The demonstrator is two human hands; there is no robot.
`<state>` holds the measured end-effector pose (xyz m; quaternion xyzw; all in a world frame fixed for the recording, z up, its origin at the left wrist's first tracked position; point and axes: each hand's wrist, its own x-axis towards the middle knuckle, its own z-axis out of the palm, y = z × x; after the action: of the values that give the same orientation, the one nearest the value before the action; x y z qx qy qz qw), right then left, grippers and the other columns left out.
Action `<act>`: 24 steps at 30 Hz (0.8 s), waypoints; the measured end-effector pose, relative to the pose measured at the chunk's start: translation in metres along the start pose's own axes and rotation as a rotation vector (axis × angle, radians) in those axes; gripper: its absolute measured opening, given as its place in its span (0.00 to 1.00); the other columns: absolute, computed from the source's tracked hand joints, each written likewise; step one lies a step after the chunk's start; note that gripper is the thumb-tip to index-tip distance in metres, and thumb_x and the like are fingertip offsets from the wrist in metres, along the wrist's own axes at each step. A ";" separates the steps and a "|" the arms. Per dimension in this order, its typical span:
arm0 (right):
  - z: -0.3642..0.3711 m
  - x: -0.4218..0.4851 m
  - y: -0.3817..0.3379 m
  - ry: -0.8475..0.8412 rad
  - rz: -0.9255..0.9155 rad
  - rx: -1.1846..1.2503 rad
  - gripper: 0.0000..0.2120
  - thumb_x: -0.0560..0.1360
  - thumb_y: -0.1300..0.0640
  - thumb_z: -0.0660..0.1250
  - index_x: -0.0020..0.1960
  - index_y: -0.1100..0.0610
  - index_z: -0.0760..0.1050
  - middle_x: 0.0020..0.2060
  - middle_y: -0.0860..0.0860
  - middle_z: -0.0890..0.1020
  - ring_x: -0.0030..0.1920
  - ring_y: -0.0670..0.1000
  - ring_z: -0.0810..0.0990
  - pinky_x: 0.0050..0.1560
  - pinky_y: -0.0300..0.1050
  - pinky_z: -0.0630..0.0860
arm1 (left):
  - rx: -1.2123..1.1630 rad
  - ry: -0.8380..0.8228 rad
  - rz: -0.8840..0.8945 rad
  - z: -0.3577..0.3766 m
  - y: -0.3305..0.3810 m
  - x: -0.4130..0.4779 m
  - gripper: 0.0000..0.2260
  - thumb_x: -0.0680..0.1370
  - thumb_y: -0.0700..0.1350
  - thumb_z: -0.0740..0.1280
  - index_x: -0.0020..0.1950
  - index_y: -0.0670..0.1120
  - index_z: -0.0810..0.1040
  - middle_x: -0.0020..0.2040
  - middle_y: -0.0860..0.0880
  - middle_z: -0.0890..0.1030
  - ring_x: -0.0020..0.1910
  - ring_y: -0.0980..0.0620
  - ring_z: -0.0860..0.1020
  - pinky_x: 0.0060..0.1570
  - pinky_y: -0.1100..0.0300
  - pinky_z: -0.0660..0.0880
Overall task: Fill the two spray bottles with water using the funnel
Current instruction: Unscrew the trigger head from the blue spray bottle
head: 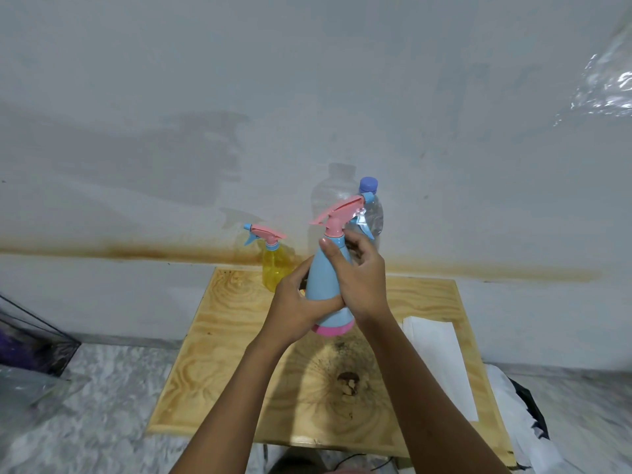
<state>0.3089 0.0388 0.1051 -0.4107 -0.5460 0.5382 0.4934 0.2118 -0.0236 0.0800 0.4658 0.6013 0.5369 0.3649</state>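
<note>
The blue spray bottle (pixel 319 283) is held in both hands, seemingly lifted off the wooden surface (pixel 239 354) and leaning a little. The left grip (pixel 294 302) is wrapped round the lower body just above the pink base; the right grip (pixel 362 278) is curled round the narrowing upper body, its thumb lying just under the pink trigger head (pixel 337 213).

The bottle looks like thin, stiff plastic, opaque (so its fill cannot be read), and it is probably light. The smooth cone would slide upward out of a loose hold, so the low grip on the wide part seems the right anchor. The collar just above the right grip's thumb is the part to twist, since the head must come off before any funnel goes in.

Beyond the left grip stands the yellow spray bottle (pixel 275 265), with its head on. Behind the right grip stands a capped clear water bottle (pixel 372 213). No funnel can be made out.
</note>
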 end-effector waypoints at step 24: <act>-0.022 0.003 0.000 -0.052 -0.125 -0.209 0.12 0.71 0.48 0.76 0.52 0.50 0.78 0.47 0.44 0.83 0.50 0.46 0.82 0.56 0.50 0.79 | 0.024 0.086 -0.002 0.016 -0.018 -0.005 0.28 0.65 0.47 0.81 0.63 0.56 0.77 0.52 0.55 0.83 0.51 0.58 0.81 0.42 0.61 0.79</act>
<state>0.3295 0.0459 0.1038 -0.4109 -0.6364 0.4570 0.4662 0.2256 -0.0231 0.0597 0.4460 0.6232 0.5487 0.3339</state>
